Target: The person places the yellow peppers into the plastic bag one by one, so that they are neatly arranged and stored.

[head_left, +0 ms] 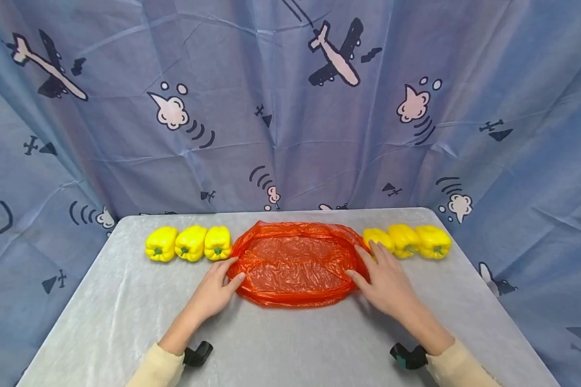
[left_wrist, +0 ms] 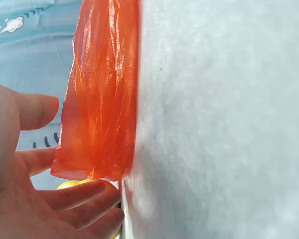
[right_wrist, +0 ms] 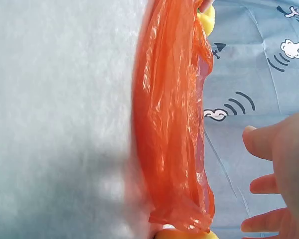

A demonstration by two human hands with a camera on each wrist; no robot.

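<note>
Blue cloth (head_left: 290,118) printed with airplanes and cloud puffs hung behind the bag (head_left: 297,269), and a pale grey table (head_left: 290,349) lay beneath it. The bag, red plastic film, sat on the table between my two hands, its mouth facing up and its rim gathered into a low oval wall. One group of yellow peppers (head_left: 191,243) lay just beside its left end; a second group of yellow peppers (head_left: 403,240) lay just beside its right end.

Grip state: my left hand (head_left: 213,289) was at the left end of the bag, thumb and fingers spread wide, pinching nothing. My right hand (head_left: 388,282) was at the right end, also spread wide and holding nothing; whether its fingertips touched the film, I could not tell.

Handling: I judged the bag very light, limp and slick, with thin film that would crease readily and might tear under a sharp pull or a fingernail. The folded rim at its left and right ends appeared the best place to take hold, gathering several layers between thumb and fingers. A single layer seemed likely to slip or stretch.

Markings: no brand, label or writing could be read on the bag or the peppers. Prints on the cloth behind were drawings only.
</note>
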